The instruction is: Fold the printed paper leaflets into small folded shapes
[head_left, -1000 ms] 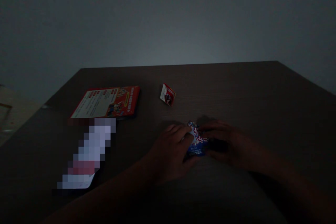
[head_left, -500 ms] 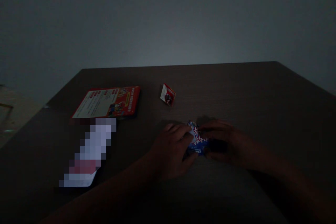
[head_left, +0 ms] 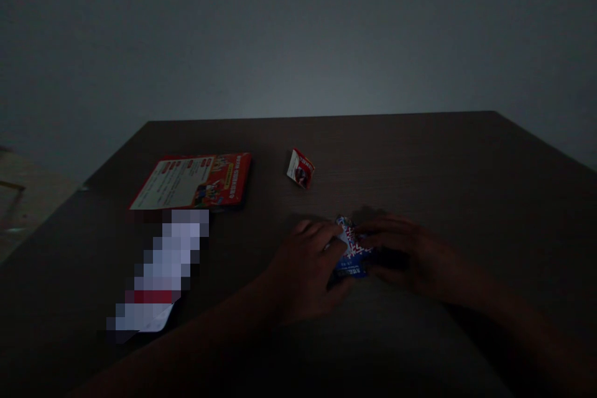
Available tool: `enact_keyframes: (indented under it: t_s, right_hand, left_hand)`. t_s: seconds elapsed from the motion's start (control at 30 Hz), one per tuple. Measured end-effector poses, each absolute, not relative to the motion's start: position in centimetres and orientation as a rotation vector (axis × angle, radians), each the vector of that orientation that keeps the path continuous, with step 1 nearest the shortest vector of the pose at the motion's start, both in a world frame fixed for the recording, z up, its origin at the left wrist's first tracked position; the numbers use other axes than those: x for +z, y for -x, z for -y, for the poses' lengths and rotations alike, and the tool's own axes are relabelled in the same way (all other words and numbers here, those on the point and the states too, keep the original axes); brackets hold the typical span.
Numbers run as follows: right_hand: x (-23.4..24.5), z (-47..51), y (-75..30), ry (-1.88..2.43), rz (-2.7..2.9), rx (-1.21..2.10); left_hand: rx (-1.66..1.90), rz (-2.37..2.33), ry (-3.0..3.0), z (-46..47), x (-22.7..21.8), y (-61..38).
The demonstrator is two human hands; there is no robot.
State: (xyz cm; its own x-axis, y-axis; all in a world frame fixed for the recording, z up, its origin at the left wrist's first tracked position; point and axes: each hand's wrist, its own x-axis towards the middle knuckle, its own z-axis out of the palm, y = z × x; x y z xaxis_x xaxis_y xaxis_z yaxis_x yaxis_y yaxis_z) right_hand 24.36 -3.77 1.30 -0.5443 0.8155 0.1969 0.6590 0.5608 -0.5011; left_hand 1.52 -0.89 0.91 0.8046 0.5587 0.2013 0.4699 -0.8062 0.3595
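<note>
A small blue printed piece (head_left: 354,263) with white and red lettering lies low over the table between my hands. In the dim light I cannot tell whether it is card or a wrapper. My left hand (head_left: 310,267) curls over its left side, with the thumb near the lower edge. From the right, my right hand (head_left: 405,252) reaches its other edge with bent fingers, and a dark gap shows between thumb and fingers. Both hands partly cover the piece. Beyond them stands a small folded red and white paper piece (head_left: 301,169).
On the left of the dark wooden table (head_left: 420,161) lies a flat red and white printed pack (head_left: 196,180). A bright, pixelated phone-like object (head_left: 163,273) is in front of it, close to my left forearm. A pale wall (head_left: 373,31) rises behind the table.
My left thumb and fingers have shifted slightly, and more of the blue piece's lower part shows. The whole view has moved a little; the other things stay put.
</note>
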Motion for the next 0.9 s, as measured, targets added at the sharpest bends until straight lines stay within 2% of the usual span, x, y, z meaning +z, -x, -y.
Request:
enact_keyframes:
  t_s: [0.9]
  right_hand:
    - [1.43,3.85,-24.49,1.218,2.373,0.601]
  left_hand:
    - [0.429,-0.763,-2.689,0.89,0.99,-1.43]
